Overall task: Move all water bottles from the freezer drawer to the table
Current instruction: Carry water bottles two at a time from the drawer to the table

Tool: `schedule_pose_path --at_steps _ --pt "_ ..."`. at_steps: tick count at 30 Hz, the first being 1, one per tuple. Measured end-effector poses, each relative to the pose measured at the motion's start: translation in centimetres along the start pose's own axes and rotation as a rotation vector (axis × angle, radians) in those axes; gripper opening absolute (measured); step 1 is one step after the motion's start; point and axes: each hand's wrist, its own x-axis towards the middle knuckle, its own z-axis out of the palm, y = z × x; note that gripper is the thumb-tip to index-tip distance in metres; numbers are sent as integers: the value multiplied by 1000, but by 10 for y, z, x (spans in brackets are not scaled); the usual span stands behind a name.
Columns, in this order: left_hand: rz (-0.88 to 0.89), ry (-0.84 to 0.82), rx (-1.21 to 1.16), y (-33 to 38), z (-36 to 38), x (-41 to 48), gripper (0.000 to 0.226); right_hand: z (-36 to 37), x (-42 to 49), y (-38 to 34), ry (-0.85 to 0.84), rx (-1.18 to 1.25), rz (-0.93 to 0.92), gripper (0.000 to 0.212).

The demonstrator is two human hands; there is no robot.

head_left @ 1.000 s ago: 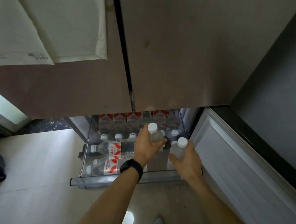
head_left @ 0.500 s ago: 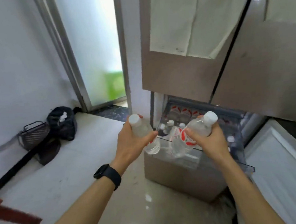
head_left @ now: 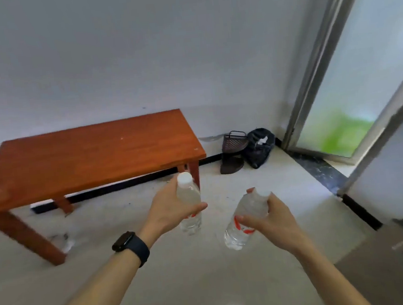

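Head cam: my left hand (head_left: 169, 210) is wrapped around a water bottle (head_left: 189, 202), cap up and nearly upright, held in the air just off the bench's (head_left: 85, 158) near right corner. My right hand (head_left: 271, 219) grips a second bottle (head_left: 245, 218), tilted with its cap leaning right. Both hang over the floor (head_left: 208, 287), neither touching the bench. Black watch (head_left: 131, 247) on my left wrist. A dark bag (head_left: 259, 148) and basket (head_left: 234, 141) sit by the wall past the bench's right end.
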Motion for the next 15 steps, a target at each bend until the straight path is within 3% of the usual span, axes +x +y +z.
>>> schedule_pose_path --at_steps 7,15 --pt "-229 157 -32 -80 -99 -42 64 112 41 -62 -325 -106 -142 53" --pt "-340 280 39 -159 -162 -20 54 203 121 -97 -490 -151 -259 59"
